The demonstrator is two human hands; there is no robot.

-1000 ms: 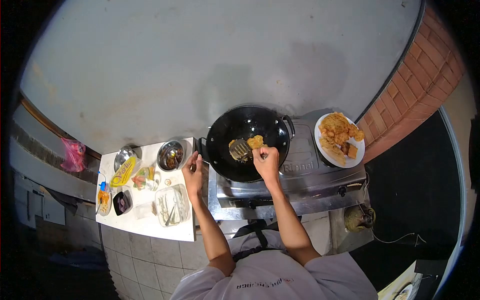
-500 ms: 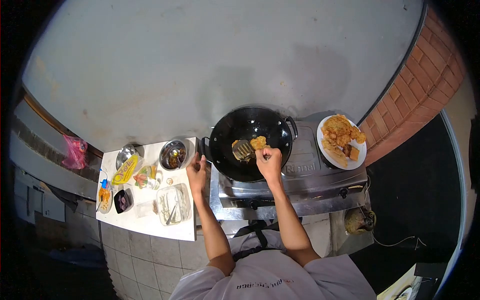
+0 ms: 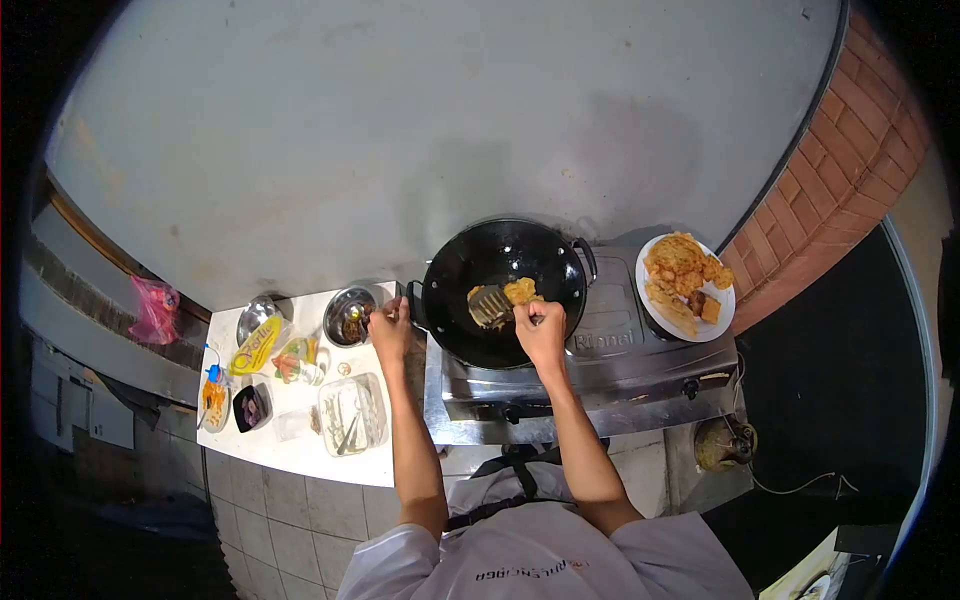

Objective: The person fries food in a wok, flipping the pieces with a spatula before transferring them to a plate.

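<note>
My right hand [image 3: 541, 332] is closed round the handle of a slotted metal turner [image 3: 491, 306]. The turner's blade rests low in a black wok [image 3: 480, 348] on the stove, over a fried fritter [image 3: 474, 296], partly covering it. A second golden fritter [image 3: 521, 290] lies just right of the blade. My left hand [image 3: 389, 330] is raised between the wok's left handle and a metal bowl [image 3: 334, 317] of dark mixture with something yellow in it. Its fingers are curled in; whatever they hold, if anything, is hidden.
A white plate [image 3: 727, 318] of fried food stands right of the wok on the steel stove [image 3: 620, 400]. The white table [image 3: 300, 465] at left bears a clear container [image 3: 376, 440], a small black bowl [image 3: 240, 412] and a yellow packet [image 3: 257, 345]. A gas cylinder [image 3: 722, 445] stands below right.
My left hand has risen and shifted slightly left, toward the metal bowl, its fingers more curled. The turner and right hand stay nearly in place; the whole view has shifted slightly.
</note>
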